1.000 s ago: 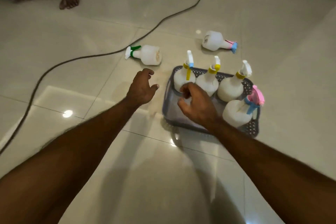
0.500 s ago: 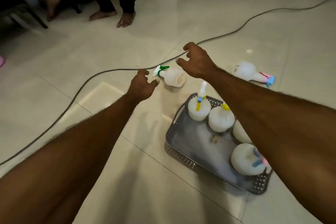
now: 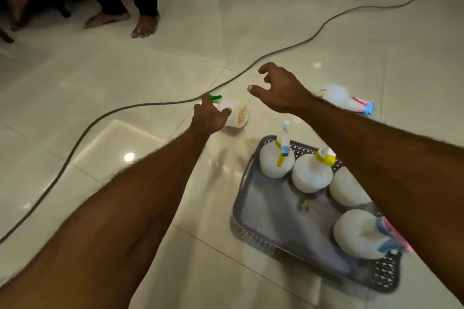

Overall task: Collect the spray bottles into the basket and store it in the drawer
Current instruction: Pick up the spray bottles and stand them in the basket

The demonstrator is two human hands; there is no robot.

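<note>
White plastic spray bottle with green trigger: on its side on the tile floor, just under your left hand, whose curled fingers close around it. Your right hand: spread, empty, beyond it. Grey perforated plastic basket: near right, four bottles upright

I see four bottles standing in the basket on the right. Two more bottles lie on the floor farther away.
</note>
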